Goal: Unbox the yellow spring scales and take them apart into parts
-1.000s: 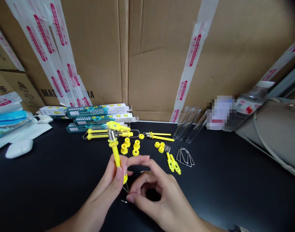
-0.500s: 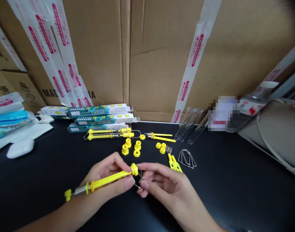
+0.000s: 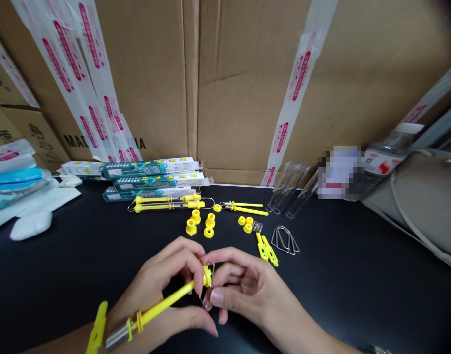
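My left hand [image 3: 162, 290] is closed around a yellow plastic rod [image 3: 166, 302] that carries a silver sleeve and a yellow clip at its near end, low and left of centre. My right hand [image 3: 243, 290] pinches a thin wire loop [image 3: 207, 282] against the rod's yellow cap end. The two hands meet over the black table [image 3: 358, 275], near its front edge. Just beyond them lie small yellow caps [image 3: 201, 223] and two yellow pointer pieces [image 3: 266, 250].
Two assembled yellow rods [image 3: 169, 203] and teal boxes [image 3: 151, 179] lie at the back left. Further yellow rods [image 3: 243, 208], a small spring [image 3: 257, 226], wire clips [image 3: 284, 241] and clear tubes [image 3: 291, 191] lie to the right. Cardboard boxes [image 3: 228, 88] wall the back. A white mouse [image 3: 29, 225] sits far left.
The rod went from upright to lying slanted, its sleeve end now low at the left. Both hands drew nearer to me, and my right hand closed on the wire loop at the cap.
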A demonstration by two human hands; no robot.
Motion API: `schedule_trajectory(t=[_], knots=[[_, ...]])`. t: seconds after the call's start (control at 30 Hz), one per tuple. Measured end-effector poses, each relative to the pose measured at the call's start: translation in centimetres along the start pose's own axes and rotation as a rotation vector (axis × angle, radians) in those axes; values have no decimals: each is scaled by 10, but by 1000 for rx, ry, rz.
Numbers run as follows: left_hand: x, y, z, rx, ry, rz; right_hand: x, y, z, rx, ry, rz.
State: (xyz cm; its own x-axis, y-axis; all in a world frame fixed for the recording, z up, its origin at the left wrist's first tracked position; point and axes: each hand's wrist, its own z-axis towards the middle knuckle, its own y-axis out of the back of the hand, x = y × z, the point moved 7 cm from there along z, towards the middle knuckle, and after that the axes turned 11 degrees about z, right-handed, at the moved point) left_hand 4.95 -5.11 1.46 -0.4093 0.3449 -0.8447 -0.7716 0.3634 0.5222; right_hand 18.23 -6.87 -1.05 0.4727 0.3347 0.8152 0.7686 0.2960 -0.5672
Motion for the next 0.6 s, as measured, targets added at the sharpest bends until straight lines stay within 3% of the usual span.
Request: schedule_trajectory(t=[0.13, 0.27, 0.37, 0.6], knots=[[-7, -1, -5, -13, -7, 8, 1, -2, 0, 14, 36, -17], [-23, -2, -12, -72, -136, 183, 4, 0, -1, -31, 46, -131], [-27, -4, -14, -63, -170, 179, 4, 0, -1, -50, 19, -172], [2, -13, -1, 139, 219, -377, 7, 12, 4, -100, 63, -56]])
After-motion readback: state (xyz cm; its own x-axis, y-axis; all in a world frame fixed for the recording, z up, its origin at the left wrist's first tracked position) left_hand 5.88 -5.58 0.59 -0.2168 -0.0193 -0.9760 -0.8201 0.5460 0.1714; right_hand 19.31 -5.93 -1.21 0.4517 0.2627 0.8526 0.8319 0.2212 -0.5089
